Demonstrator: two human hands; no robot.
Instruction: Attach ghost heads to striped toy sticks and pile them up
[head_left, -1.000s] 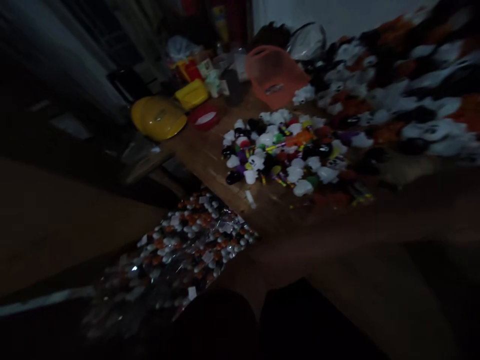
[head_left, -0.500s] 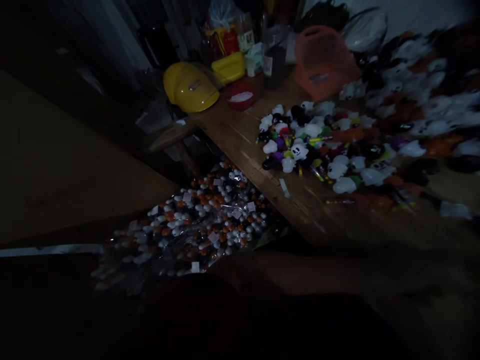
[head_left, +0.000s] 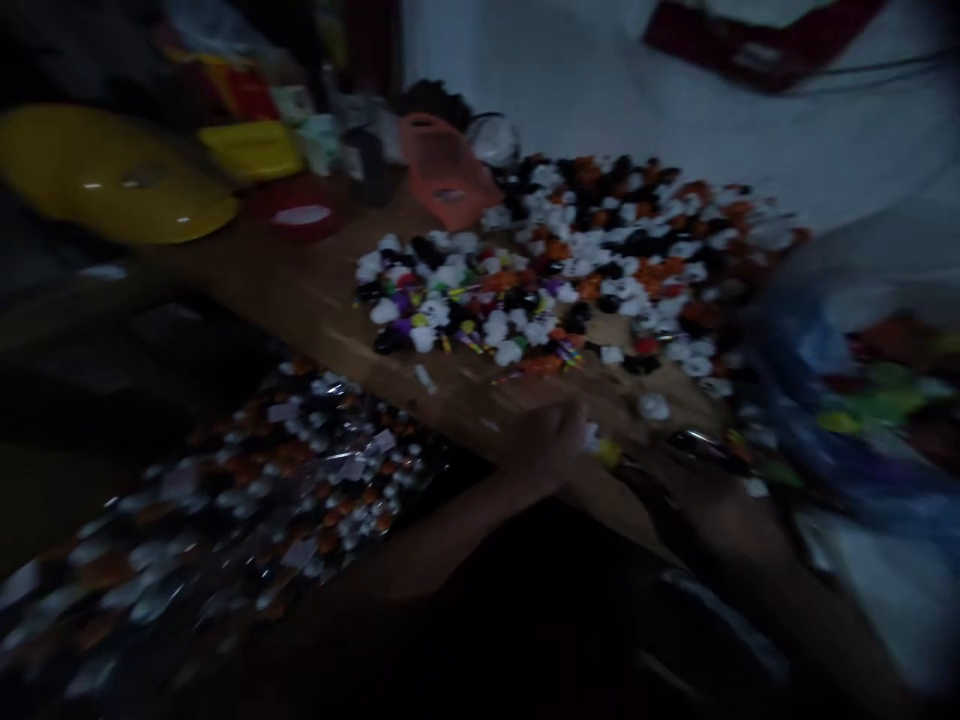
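Note:
Dim light and motion blur soften the whole head view. My left hand [head_left: 551, 445] is closed over the table's near edge, with a small white and yellow thing [head_left: 604, 449] at its fingertips, too smeared to name. Just to the right, my right hand [head_left: 697, 490] is dark and blurred, and its fingers cannot be made out. A shiny dark item [head_left: 703, 446] lies by it. Beyond both hands, a heap of small white, black and orange Halloween figures [head_left: 600, 255], some with ghost faces, covers the wooden table [head_left: 337, 330].
Clear bags of similar figures [head_left: 300, 480] lie below the table at left. A yellow helmet [head_left: 127, 180], a red bowl [head_left: 292, 215] and an orange plastic stool [head_left: 446, 175] stand along the back. A bluish plastic bag [head_left: 817, 400] is at right.
The view has swung right, so the helmet and bags have shifted left. Both my hands now show over the table edge, and the wall and bluish bag at right have come into view.

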